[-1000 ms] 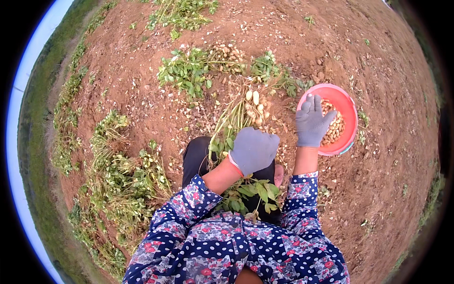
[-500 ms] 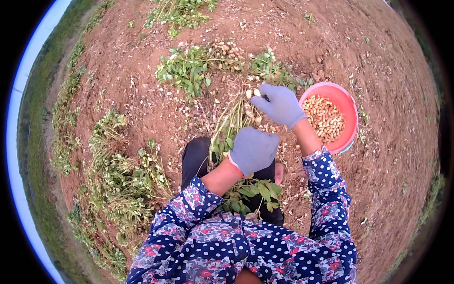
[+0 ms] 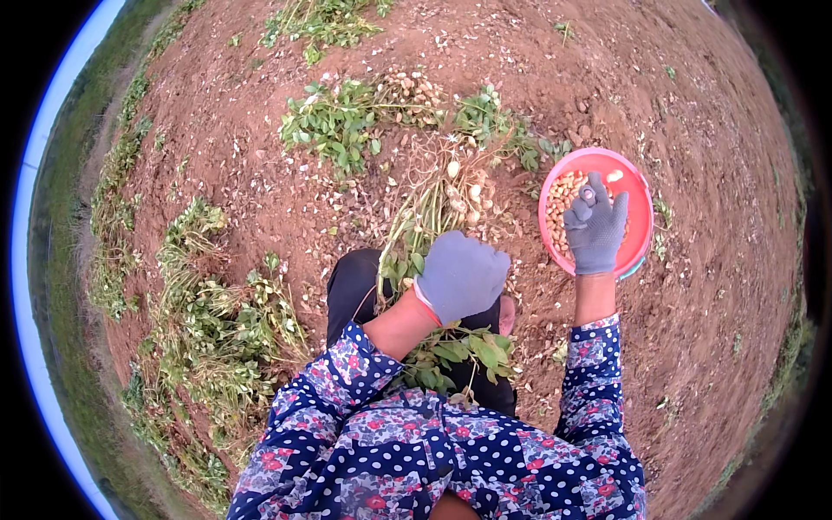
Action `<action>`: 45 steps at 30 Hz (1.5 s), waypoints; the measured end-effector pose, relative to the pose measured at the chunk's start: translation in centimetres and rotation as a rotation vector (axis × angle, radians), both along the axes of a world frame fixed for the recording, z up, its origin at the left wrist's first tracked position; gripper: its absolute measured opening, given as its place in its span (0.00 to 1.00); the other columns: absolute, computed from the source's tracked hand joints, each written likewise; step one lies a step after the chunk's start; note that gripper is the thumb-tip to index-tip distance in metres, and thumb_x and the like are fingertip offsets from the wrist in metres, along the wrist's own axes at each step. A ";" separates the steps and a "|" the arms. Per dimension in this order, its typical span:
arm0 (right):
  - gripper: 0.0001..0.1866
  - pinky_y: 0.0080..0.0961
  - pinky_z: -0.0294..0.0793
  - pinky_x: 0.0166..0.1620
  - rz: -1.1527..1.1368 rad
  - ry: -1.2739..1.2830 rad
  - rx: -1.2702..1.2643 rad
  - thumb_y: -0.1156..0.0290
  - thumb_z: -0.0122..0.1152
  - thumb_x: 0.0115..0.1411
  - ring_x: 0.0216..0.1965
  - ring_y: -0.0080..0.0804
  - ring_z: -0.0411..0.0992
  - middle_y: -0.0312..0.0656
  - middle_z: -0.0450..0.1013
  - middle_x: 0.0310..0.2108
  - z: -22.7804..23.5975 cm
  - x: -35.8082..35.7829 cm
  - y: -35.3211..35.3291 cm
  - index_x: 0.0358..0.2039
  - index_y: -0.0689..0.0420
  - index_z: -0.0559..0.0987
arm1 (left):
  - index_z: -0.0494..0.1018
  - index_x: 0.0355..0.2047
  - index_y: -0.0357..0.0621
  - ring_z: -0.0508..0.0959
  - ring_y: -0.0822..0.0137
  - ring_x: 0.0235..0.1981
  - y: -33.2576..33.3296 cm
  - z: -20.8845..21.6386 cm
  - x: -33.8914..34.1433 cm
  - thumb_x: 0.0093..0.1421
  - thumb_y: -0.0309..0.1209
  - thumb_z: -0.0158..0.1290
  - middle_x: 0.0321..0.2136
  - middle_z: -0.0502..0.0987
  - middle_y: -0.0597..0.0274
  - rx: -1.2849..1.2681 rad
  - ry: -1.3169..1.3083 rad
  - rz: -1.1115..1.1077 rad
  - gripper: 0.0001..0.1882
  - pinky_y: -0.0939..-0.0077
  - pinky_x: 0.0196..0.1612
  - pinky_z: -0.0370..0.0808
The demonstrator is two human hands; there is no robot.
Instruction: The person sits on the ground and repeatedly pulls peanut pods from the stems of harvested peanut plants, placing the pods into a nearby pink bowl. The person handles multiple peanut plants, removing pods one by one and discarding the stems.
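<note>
My left hand (image 3: 462, 277), in a grey glove, is closed around the stems of a peanut plant (image 3: 422, 217). Its leaves hang below my fist, while the roots with several pale pods (image 3: 473, 201) point away from me. Over the pink bucket (image 3: 641, 227) at the right is my gloved right hand (image 3: 595, 230), thumb and fingers apart and partly curled. A pale peanut (image 3: 614, 175) shows just beyond its fingertips, apart from them. Many peanuts (image 3: 559, 208) lie in the bucket, partly hidden by this hand.
Beyond the roots, pulled peanut plants (image 3: 334, 130) lie on reddish soil, with a cluster of pods (image 3: 407, 97) beside them. A large heap of plants (image 3: 225, 329) spreads at my left. My dark-trousered knee (image 3: 351, 286) is beneath the left forearm.
My right hand has moved from the roots rightward to above the bucket, and its fingers have opened. My left hand keeps its grip on the stems in almost the same place.
</note>
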State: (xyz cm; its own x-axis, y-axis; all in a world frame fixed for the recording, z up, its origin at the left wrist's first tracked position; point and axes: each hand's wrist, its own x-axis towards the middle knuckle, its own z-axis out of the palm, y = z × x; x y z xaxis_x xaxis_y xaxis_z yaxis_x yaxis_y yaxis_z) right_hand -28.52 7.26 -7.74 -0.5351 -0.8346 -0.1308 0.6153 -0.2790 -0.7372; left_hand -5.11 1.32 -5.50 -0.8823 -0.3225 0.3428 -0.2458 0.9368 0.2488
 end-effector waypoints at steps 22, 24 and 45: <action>0.12 0.26 0.69 0.28 0.355 1.241 -0.033 0.63 0.59 0.60 0.23 0.30 0.72 0.36 0.74 0.25 2.1 6.9 -10.1 0.39 0.57 0.79 | 0.70 0.17 0.52 0.75 0.63 0.18 0.5 0.0 -0.7 0.50 0.37 0.54 0.14 0.72 0.66 -0.015 -0.039 0.036 0.09 0.65 0.24 0.67; 0.11 0.18 0.61 0.23 0.444 0.932 0.034 0.65 0.55 0.63 0.18 0.18 0.62 0.28 0.65 0.20 2.4 6.8 -9.6 0.37 0.61 0.78 | 0.70 0.17 0.52 0.75 0.63 0.18 0.5 -0.1 -0.7 0.50 0.37 0.54 0.14 0.72 0.65 -0.011 -0.024 0.027 0.09 0.64 0.23 0.67; 0.20 0.30 0.73 0.32 0.264 1.406 0.069 0.55 0.61 0.58 0.30 0.33 0.76 0.39 0.74 0.28 4.1 8.1 -4.1 0.44 0.56 0.76 | 0.76 0.27 0.50 0.74 0.61 0.19 0.0 1.7 0.5 0.51 0.37 0.56 0.17 0.73 0.65 0.069 0.030 -0.189 0.07 0.66 0.25 0.69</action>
State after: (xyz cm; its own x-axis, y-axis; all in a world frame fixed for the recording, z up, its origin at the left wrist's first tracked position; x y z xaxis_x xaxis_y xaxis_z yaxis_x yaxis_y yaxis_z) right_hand -20.46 3.11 -3.60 -0.0849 -0.9422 0.3241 -0.5965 -0.2125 -0.7740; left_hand -4.65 1.34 -3.76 -0.9192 -0.1761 0.3524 -0.0591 0.9461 0.3185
